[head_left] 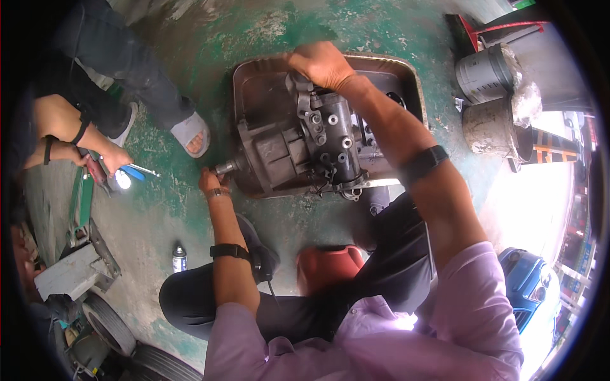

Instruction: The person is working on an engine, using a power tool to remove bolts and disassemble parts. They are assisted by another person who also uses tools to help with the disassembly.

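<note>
A grey metal gearbox [279,151] lies on its side in a shallow, worn metal tray [238,89]. A shaft [226,167] sticks out of its left end, and my left hand [210,181] is closed around the shaft's tip. My right hand [323,65] is at the far side, its fingers curled over a metal arm [298,84] on the gearbox's upper edge. Across the middle runs a dark cylindrical housing [337,130] with several round bolts and fittings. My fingertips on both hands are partly hidden.
At left, another person's hand [114,157] holds a lit lamp and tools. A spray can [180,259] stands on the green floor. Two buckets [486,130] are at the right. A red stool [327,267] is beneath me; tyres [109,325] lie lower left.
</note>
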{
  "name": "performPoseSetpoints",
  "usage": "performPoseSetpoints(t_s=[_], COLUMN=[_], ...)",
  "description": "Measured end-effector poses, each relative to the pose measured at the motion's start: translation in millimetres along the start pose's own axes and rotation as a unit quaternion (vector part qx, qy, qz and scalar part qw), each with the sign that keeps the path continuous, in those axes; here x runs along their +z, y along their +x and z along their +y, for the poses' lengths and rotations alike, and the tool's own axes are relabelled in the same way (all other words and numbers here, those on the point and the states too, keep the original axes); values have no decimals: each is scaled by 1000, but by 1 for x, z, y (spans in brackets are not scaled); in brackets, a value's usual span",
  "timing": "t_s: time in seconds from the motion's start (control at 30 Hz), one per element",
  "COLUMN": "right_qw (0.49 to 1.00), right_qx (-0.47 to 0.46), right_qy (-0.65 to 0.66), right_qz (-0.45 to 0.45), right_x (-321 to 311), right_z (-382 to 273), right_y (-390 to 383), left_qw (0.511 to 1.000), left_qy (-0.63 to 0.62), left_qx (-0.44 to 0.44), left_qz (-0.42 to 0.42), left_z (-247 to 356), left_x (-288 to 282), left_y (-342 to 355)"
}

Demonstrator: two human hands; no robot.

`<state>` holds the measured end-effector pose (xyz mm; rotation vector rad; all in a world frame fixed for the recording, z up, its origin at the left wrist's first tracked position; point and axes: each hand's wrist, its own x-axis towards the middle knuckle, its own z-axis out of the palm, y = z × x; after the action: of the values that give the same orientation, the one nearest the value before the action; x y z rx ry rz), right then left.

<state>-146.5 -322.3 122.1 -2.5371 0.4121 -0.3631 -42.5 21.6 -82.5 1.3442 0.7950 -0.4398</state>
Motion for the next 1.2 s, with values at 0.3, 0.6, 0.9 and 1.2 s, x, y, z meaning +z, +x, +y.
performPoseSetpoints(t_s=[0.3,0.6,0.9,1.2], right_qw=[992,991,981,817], right_qx=[63,20,48,249], right_qy=[90,26,-15,237], right_qz=[64,130,189,462], right_x=[13,17,18,36], right_z=[-20,-55,-82,-61], right_y=[-28,-60,-100,-220], left_qw=[998,994,959,820], left_qy=[21,64,282,304], left_qx=[-25,-64,20,458], left_qz=[-52,-66,37,-162], left_z=[-10,-18,-12,58], left_x=[-14,-29,-32,47], left_y=[-6,-10,-42,-195])
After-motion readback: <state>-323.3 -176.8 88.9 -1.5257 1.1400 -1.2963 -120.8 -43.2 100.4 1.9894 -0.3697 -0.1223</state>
